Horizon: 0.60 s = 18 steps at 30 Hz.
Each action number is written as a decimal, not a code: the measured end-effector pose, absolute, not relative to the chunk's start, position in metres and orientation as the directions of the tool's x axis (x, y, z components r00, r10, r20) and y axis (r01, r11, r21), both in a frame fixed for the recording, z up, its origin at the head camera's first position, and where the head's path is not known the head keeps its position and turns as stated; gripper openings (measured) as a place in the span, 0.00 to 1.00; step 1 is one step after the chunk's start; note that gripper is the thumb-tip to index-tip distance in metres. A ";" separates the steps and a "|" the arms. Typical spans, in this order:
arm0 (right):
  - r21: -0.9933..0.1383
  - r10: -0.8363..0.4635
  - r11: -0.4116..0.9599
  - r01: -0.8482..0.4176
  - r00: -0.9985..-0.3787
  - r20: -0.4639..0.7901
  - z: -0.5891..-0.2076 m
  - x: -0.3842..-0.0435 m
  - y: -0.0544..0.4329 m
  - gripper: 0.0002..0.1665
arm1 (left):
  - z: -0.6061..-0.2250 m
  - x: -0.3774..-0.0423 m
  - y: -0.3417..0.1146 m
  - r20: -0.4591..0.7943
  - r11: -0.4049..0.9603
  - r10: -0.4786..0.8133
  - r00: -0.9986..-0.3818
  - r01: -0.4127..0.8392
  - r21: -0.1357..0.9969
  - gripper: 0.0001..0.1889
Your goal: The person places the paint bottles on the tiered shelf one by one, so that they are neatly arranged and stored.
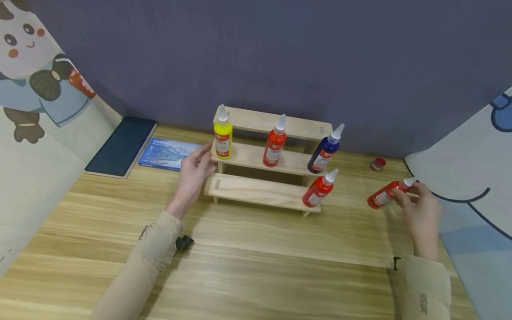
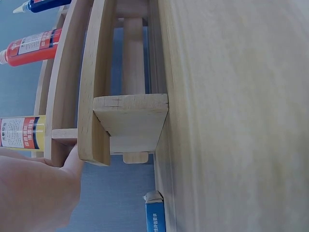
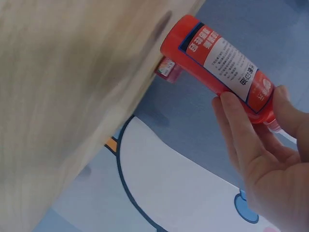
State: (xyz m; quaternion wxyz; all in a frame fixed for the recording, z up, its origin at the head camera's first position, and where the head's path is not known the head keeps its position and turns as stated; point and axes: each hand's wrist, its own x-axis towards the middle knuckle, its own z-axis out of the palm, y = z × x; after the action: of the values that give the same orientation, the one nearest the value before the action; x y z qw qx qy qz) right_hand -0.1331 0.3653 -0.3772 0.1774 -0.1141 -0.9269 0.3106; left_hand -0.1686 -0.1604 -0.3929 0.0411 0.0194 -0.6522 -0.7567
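Note:
My right hand (image 1: pixel 424 213) pinches a red squeeze bottle (image 3: pixel 217 65) near its neck, to the right of the shelf. The bottle leans, its white nozzle pointing up and right in the head view. A three-step wooden shelf (image 1: pixel 260 190) stands on the table. My left hand (image 1: pixel 196 166) grips the left end of its middle step, the thumb on the lower side in the left wrist view. On that step are a yellow bottle (image 1: pixel 223 135), a red-orange bottle (image 1: pixel 274 144) and a dark blue bottle (image 1: pixel 323 155). Another red bottle (image 1: pixel 318 192) stands at the bottom step's right end.
A small red jar (image 1: pixel 378 164) lies on the table behind my right hand. Left of the shelf are a blue box (image 1: pixel 166 153) and a dark flat notebook (image 1: pixel 122 146). A grey-blue panel (image 1: pixel 260 58) rises behind, with printed fabric on both sides.

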 end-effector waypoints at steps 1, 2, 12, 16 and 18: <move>-0.622 0.327 0.776 0.104 -0.910 0.255 -0.376 -0.132 0.364 0.22 | -0.393 -0.169 -0.160 0.026 -0.145 -0.087 -0.996 0.038 0.989 0.25; -0.623 0.326 0.775 0.102 -0.910 0.256 -0.374 -0.132 0.363 0.22 | -0.393 -0.169 -0.160 0.027 -0.145 -0.086 -0.996 0.039 0.989 0.25; -0.594 0.275 0.803 0.040 -0.909 0.311 -0.355 -0.119 0.349 0.21 | -0.393 -0.168 -0.161 0.024 -0.141 -0.087 -0.996 0.036 0.989 0.25; -0.575 0.242 0.818 0.008 -0.912 0.332 -0.346 -0.110 0.342 0.21 | -0.394 -0.169 -0.161 0.026 -0.142 -0.084 -0.996 0.038 0.989 0.25; -0.563 0.218 0.826 -0.023 -0.908 0.357 -0.342 -0.106 0.338 0.21 | -0.394 -0.169 -0.161 0.028 -0.145 -0.082 -0.996 0.040 0.989 0.25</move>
State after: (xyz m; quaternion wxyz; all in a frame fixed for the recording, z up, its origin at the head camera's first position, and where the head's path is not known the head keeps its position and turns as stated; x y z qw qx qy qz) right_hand -0.1063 0.3384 -0.3422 0.2077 -0.0525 -0.9327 0.2900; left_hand -0.1687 -0.1609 -0.3938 0.0404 0.0162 -0.6526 -0.7564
